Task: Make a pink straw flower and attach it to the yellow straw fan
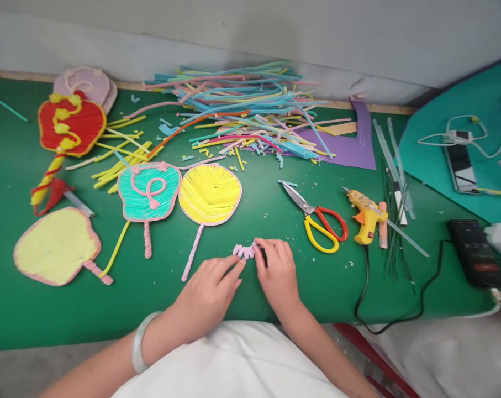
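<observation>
A short lilac pipe cleaner (243,252), bent into a row of tight loops, lies between my hands at the front middle of the green table. My left hand (209,293), with a pale bangle on its wrist, has thumb and fingers closed at the loops' lower edge. The right-hand end of the loops is pinched between thumb and forefinger of my right hand (277,271). Just left and behind is a yellow round fan (211,193) with a lilac handle. Beside it lies a turquoise fan (151,190) edged in pink.
Scissors (312,215) and a yellow glue gun (366,215) with a black cord lie to the right. Loose pipe cleaners (242,99) are heaped at the back. A red fan (72,124) and a pale yellow fan (55,246) are on the left. A phone (476,251) lies far right.
</observation>
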Demonstrator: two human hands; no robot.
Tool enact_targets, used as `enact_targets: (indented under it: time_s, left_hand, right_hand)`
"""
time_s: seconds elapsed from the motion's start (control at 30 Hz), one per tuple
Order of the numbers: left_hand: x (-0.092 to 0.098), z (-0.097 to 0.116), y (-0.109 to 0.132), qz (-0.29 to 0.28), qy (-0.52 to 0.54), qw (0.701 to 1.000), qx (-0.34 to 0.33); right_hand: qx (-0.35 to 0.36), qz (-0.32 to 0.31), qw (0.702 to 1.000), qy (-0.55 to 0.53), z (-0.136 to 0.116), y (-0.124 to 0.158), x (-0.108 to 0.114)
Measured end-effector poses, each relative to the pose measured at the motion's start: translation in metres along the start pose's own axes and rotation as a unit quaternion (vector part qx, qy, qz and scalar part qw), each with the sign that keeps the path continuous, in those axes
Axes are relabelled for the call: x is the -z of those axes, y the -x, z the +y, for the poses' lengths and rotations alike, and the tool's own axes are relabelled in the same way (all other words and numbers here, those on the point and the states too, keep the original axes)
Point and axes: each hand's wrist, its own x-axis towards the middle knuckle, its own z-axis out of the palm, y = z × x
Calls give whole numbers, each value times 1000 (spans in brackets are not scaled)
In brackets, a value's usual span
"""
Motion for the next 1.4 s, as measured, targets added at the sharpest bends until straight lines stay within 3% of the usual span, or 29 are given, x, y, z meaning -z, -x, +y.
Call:
enact_targets:
  time_s: [0.17,0.63,0.93,1.4]
  left_hand:
    - [-17,3,2,-25,-50,998,13]
    - [-24,3,0,-40,-119,992,8]
    - [-24,-2,-1,-63,-107,991,-40]
    - [-22,-10,-5,-100,-41,993,-49]
  right_hand:
    - [-17,-17,999,-26,-5,7,3]
    - [-7,-22,999,-44,4,9,9]
    - [38,-38,994,-90,10,5,7]
    - [56,-43,992,-101,13,3,5]
